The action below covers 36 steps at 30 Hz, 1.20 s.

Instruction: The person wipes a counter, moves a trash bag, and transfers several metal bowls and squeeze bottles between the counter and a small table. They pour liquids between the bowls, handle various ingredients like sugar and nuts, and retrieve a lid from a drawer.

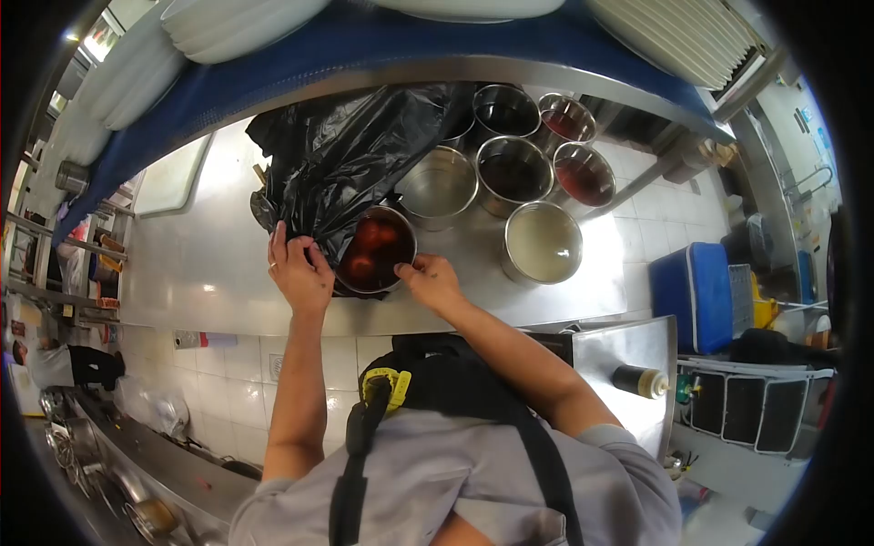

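Observation:
My left hand (301,273) is at the lower edge of a crumpled black plastic bag (337,146), its fingers closed on the plastic. My right hand (431,281) pinches the right rim of a round metal container (415,238) holding dark red-brown liquid with rounded lumps in it. The bag lies against that container's upper left side, and some black plastic shows beneath it. Just behind stands a metal container with pale, cloudy contents (438,182). Off to the right is another container of whitish liquid (543,242). My left fingertips are partly hidden in the folds.
Several more metal containers with dark or red contents (514,170) stand at the back of the steel table (200,264). Overhead, a blue-covered shelf (382,55) carries stacked white plates (674,36). A white board (173,177) lies left. A blue cooler (687,296) stands right.

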Each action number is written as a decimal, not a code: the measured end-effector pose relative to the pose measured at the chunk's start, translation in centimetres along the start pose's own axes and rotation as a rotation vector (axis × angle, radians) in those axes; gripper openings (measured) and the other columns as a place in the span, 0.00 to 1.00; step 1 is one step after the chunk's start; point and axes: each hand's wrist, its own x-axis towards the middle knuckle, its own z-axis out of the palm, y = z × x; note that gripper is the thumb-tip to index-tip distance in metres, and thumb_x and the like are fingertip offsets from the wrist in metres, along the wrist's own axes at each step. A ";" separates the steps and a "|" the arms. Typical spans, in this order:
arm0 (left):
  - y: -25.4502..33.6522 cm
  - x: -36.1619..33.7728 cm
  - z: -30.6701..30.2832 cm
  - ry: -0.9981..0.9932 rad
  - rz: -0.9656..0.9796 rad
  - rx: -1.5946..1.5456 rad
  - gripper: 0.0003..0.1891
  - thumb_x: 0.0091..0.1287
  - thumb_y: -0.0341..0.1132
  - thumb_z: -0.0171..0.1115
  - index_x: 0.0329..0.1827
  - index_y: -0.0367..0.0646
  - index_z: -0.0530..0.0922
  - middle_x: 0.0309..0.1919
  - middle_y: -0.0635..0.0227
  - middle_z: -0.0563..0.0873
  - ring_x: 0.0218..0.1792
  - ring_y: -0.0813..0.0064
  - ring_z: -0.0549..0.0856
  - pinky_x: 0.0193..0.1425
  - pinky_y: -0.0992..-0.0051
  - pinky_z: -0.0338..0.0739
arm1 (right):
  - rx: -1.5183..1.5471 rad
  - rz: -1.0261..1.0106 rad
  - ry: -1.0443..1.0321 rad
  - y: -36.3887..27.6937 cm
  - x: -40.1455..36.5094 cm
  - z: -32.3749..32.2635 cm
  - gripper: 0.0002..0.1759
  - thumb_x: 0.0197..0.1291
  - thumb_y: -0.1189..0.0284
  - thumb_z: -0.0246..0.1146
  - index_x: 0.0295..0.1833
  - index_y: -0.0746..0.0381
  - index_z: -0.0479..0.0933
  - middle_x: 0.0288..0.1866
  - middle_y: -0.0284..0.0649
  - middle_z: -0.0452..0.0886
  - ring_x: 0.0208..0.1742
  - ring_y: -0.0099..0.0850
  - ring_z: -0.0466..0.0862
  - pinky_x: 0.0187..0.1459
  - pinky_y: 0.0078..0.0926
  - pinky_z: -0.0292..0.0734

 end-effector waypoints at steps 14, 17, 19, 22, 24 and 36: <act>-8.2 6.4 -0.3 0.163 0.008 -0.024 0.03 0.66 0.25 0.56 0.40 0.36 0.75 0.43 0.49 0.83 0.56 0.43 0.80 0.54 0.53 0.77 | 0.266 0.166 0.080 2.5 1.7 1.0 0.14 0.53 0.64 0.65 0.33 0.66 0.83 0.23 0.40 0.82 0.26 0.29 0.80 0.32 0.31 0.74; -10.0 9.3 0.5 0.203 0.033 0.003 0.04 0.67 0.26 0.57 0.41 0.36 0.76 0.43 0.51 0.84 0.54 0.46 0.82 0.53 0.56 0.78 | 0.269 0.164 0.078 2.7 1.6 0.6 0.13 0.53 0.65 0.65 0.31 0.67 0.83 0.22 0.40 0.81 0.25 0.27 0.79 0.29 0.29 0.73; -10.9 11.4 0.8 0.213 0.047 0.009 0.04 0.68 0.27 0.57 0.43 0.37 0.76 0.42 0.52 0.84 0.51 0.48 0.83 0.52 0.57 0.79 | 0.304 0.164 0.067 2.5 1.4 0.3 0.12 0.53 0.67 0.65 0.31 0.67 0.83 0.23 0.39 0.81 0.24 0.27 0.79 0.28 0.28 0.73; -12.3 14.4 1.4 0.238 0.101 0.012 0.05 0.69 0.28 0.56 0.45 0.37 0.76 0.42 0.54 0.83 0.45 0.51 0.84 0.48 0.58 0.79 | 0.325 0.162 0.040 1.2 0.4 -0.5 0.10 0.56 0.68 0.66 0.29 0.65 0.80 0.25 0.37 0.80 0.25 0.25 0.79 0.29 0.24 0.76; -13.3 16.1 1.7 0.199 0.099 0.025 0.06 0.69 0.28 0.56 0.46 0.38 0.76 0.41 0.55 0.83 0.44 0.51 0.84 0.47 0.58 0.80 | 0.335 0.159 0.027 1.0 0.0 -0.9 0.10 0.58 0.68 0.67 0.29 0.63 0.79 0.26 0.35 0.79 0.26 0.24 0.79 0.30 0.22 0.77; -21.8 20.5 5.5 0.015 -0.012 0.107 0.06 0.70 0.34 0.55 0.44 0.43 0.76 0.40 0.56 0.85 0.41 0.50 0.85 0.45 0.55 0.79 | 0.366 0.195 0.136 2.8 -1.2 -1.0 0.13 0.57 0.67 0.68 0.32 0.69 0.82 0.26 0.40 0.82 0.26 0.26 0.80 0.28 0.23 0.77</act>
